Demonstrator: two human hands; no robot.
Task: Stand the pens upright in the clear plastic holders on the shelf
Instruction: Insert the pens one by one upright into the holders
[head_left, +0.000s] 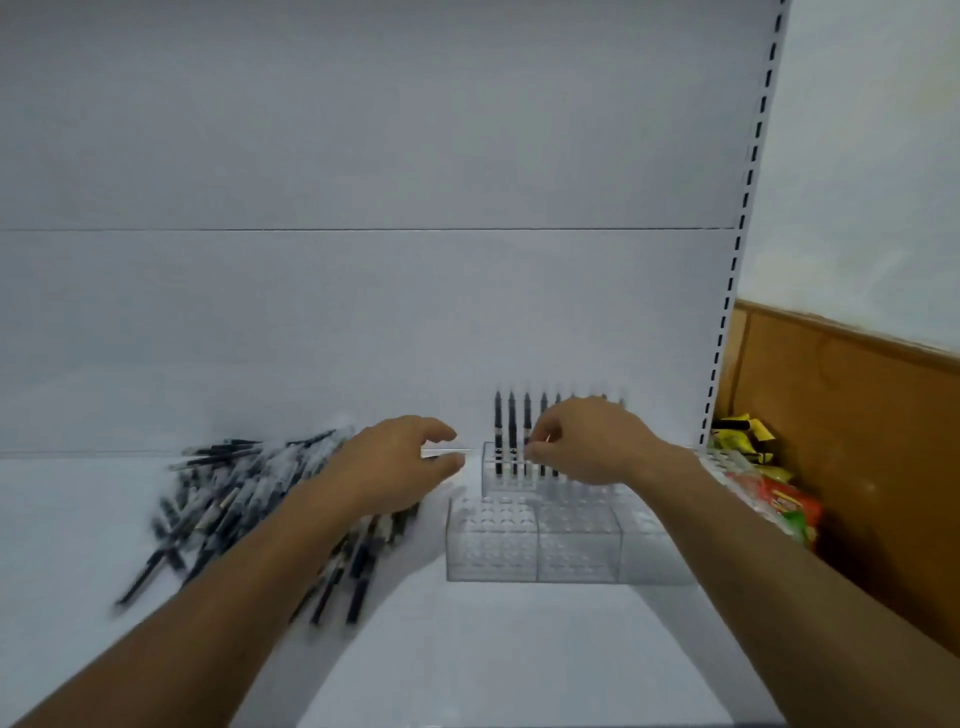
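Broadly, the white shelf carried everything, with its plain back panel close behind, so we had little room to tip anything backward. On our left lay the loose pens in a crossed heap, and our left forearm passed over it. Right of the heap stood the front holders, clear, hole-topped and unfilled, touching the rear holder; bright snack packets crowded the far right edge beside the shelf. Our left hand hovered between heap and holders with fingers curved; a pale blur sat at its fingertips, and we could not tell whether it held a pen. Our right hand had thumb and forefinger closed on one of the standing pens in the rear holder's back row. We judged each pen light, stiff and smooth, best pinched at mid-barrel and lowered straight down. We judged the empty clear holders light enough to slide if knocked, and the filled row likely to get in the way of reaching the holes beside it.
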